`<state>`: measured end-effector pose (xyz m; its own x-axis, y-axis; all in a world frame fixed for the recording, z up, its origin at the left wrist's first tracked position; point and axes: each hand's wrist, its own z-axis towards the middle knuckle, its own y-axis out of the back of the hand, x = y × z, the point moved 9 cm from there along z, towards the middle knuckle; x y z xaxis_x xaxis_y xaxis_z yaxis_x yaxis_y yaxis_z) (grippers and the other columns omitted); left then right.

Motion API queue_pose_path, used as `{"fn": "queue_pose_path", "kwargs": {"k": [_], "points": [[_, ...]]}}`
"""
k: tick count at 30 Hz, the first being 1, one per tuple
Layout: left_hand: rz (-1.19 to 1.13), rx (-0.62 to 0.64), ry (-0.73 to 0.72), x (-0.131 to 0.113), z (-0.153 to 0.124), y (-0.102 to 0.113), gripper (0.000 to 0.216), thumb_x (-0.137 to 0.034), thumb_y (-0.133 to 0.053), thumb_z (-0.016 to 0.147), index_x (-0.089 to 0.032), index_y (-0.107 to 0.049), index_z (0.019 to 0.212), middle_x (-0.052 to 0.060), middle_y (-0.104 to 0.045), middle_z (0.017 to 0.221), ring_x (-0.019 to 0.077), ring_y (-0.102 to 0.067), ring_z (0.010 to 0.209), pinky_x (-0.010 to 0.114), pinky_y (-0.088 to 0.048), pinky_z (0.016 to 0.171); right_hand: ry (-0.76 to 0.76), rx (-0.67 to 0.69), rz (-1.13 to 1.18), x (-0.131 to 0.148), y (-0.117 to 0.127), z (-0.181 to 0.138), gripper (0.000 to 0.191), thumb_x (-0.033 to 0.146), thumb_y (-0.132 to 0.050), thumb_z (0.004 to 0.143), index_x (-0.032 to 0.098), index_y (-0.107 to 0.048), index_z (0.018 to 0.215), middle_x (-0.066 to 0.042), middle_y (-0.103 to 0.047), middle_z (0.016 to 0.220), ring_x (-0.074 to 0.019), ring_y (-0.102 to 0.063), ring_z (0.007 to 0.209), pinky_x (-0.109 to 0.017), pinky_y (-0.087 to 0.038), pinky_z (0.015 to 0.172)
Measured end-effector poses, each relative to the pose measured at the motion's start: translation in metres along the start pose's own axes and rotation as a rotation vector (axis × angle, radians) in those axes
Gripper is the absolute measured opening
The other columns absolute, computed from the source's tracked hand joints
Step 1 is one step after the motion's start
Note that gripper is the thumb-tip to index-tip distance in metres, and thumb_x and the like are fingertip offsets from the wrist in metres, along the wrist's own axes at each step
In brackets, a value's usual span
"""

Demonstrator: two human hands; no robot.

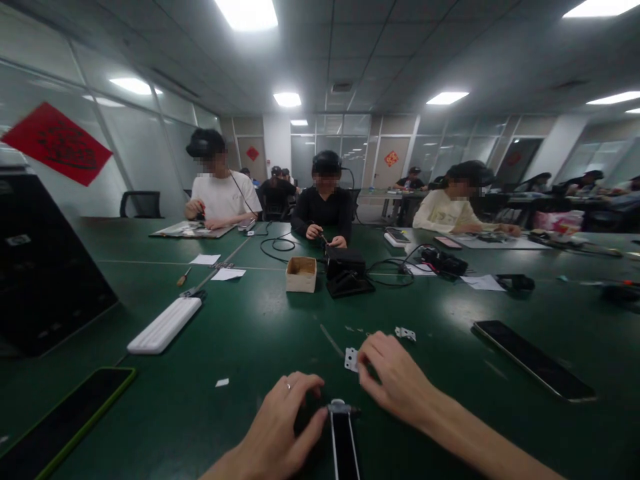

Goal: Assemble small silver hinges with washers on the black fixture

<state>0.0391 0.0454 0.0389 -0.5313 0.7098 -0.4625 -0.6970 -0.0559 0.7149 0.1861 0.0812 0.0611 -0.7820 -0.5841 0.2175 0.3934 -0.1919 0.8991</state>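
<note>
My left hand [283,420] rests low on the green table [250,333], fingers curled over a dark object beside a black strip with pale edges [344,440]. A ring shows on one finger. My right hand [395,380] reaches in from the right and pinches a small white metal hinge [351,359]. A second small hinge [405,333] lies just beyond it, with a few tiny bits and a thin rod [331,340] nearby.
A phone [533,360] lies at right, another with a green edge [65,420] at lower left, near a white ribbed bar [165,325]. A small cardboard box [301,274] and black device [346,272] sit mid-table. Three people work along the far side.
</note>
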Motion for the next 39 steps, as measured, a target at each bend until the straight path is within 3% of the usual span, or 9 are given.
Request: {"fn": "queue_pose_path", "kwargs": {"k": [5,10,14,19,22,25,30,39], "points": [[-0.094,-0.094,-0.361,-0.024,-0.007,0.004,0.019,-0.024,-0.049,0.094,-0.021,-0.049,0.113,0.006,-0.066,0.082,0.0173,-0.063,0.069,0.026,-0.049,0.061,0.147,0.054,0.549,0.057,-0.011,-0.018,0.006,0.017,-0.047,0.082,0.018,-0.053,0.08,-0.004,-0.059,0.079,-0.0148,-0.053,0.072,-0.025,-0.045,0.066],[-0.11,-0.109,-0.428,-0.035,-0.01,0.009,0.018,-0.022,-0.049,0.096,-0.021,-0.051,0.114,0.007,-0.069,0.082,0.0169,-0.066,0.068,0.026,-0.051,0.06,0.109,0.08,0.708,0.058,-0.02,-0.022,0.011,0.023,-0.045,0.087,0.017,-0.054,0.083,-0.006,-0.058,0.083,-0.0149,-0.054,0.075,-0.026,-0.046,0.068],[-0.107,-0.109,-0.404,-0.042,-0.007,0.018,0.013,-0.021,-0.051,0.095,-0.02,-0.055,0.107,0.007,-0.069,0.079,0.0164,-0.066,0.067,0.024,-0.052,0.06,0.122,0.084,0.66,0.054,-0.018,-0.02,0.011,0.025,-0.05,0.086,0.017,-0.056,0.082,-0.006,-0.059,0.083,-0.0159,-0.054,0.078,-0.027,-0.045,0.07],[-0.026,0.016,-0.391,-0.042,-0.003,0.013,0.01,-0.017,-0.052,0.092,-0.019,-0.059,0.098,0.006,-0.07,0.076,0.016,-0.067,0.066,0.024,-0.054,0.062,0.14,0.086,0.454,0.039,-0.01,-0.023,0.006,0.021,-0.055,0.084,0.017,-0.059,0.084,-0.007,-0.062,0.087,-0.0178,-0.055,0.083,-0.03,-0.045,0.075],[0.065,0.054,-0.331,-0.025,0.0,0.009,0.011,-0.012,-0.051,0.085,-0.018,-0.06,0.088,0.004,-0.069,0.07,0.0154,-0.065,0.059,0.023,-0.053,0.059,0.069,0.07,0.3,0.015,-0.013,-0.029,0.005,0.019,-0.055,0.081,0.016,-0.059,0.084,-0.008,-0.063,0.087,-0.0191,-0.055,0.081,-0.031,-0.045,0.073],[0.116,0.124,-0.206,-0.002,0.003,0.004,0.012,-0.01,-0.054,0.077,-0.018,-0.06,0.084,0.002,-0.068,0.069,0.0135,-0.063,0.057,0.021,-0.05,0.057,0.081,0.145,0.247,0.003,-0.03,-0.036,0.01,0.017,-0.056,0.076,0.017,-0.061,0.085,-0.008,-0.064,0.088,-0.0188,-0.056,0.079,-0.029,-0.046,0.068],[0.093,0.291,-0.036,0.017,0.002,-0.007,0.015,-0.009,-0.059,0.074,-0.019,-0.063,0.085,-0.001,-0.068,0.075,0.0101,-0.061,0.058,0.016,-0.047,0.057,0.131,0.162,0.216,-0.003,-0.053,-0.04,0.016,0.013,-0.054,0.075,0.017,-0.063,0.087,-0.007,-0.066,0.089,-0.0179,-0.058,0.079,-0.027,-0.046,0.067],[-0.067,0.345,0.118,0.039,-0.003,-0.031,0.012,-0.015,-0.064,0.074,-0.018,-0.068,0.085,-0.002,-0.068,0.07,0.0088,-0.055,0.052,0.014,-0.043,0.051,0.168,0.086,0.171,-0.001,-0.054,-0.04,0.018,0.009,-0.051,0.076,0.017,-0.064,0.085,-0.007,-0.067,0.086,-0.0167,-0.059,0.076,-0.025,-0.045,0.066]]}}
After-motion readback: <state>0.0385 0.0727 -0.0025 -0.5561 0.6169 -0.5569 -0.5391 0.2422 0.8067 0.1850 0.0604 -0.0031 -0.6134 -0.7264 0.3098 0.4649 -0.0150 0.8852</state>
